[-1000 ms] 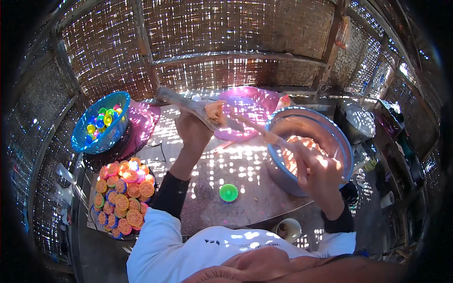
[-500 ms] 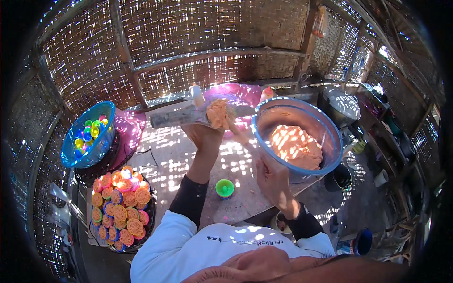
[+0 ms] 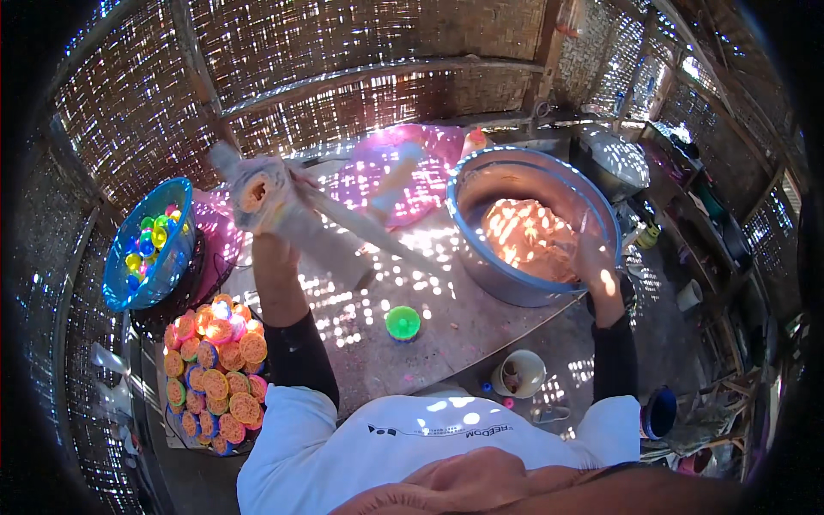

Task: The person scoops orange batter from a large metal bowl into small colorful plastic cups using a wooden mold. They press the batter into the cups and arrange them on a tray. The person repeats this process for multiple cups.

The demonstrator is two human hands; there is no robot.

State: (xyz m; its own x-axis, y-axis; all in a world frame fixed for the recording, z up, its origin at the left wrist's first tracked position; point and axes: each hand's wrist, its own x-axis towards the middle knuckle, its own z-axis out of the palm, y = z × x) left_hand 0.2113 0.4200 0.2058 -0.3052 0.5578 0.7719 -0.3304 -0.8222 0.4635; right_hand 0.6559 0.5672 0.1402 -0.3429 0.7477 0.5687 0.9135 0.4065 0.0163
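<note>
At the left-middle, my left hand (image 3: 275, 257) is closed around a pale long-handled dough press (image 3: 313, 232), tilted and blurred by motion. Its round mouth shows orange dough inside, and its long arms point down to the right. Over on the right, my right hand (image 3: 594, 262) reaches into the blue-rimmed tub (image 3: 506, 292) at the edge of a big orange dough mass (image 3: 519, 236). Its fingers are blurred and partly hidden there. Between my arms, a small green fluted mould (image 3: 402, 323) stands on the table (image 3: 369, 369).
To the left stand a pile of coloured moulds topped with orange dough (image 3: 216, 378) and a blue basin (image 3: 176, 257) of coloured moulds. Pink sheeting (image 3: 412, 189) lies at the back. A white bucket (image 3: 524, 373) is below the table edge; a large lidded pot (image 3: 614, 159) stands far right.
My left hand has swung left with the press, and the orange lump that bulged from it no longer shows on top. My right hand has moved from the tub's near side into the tub.
</note>
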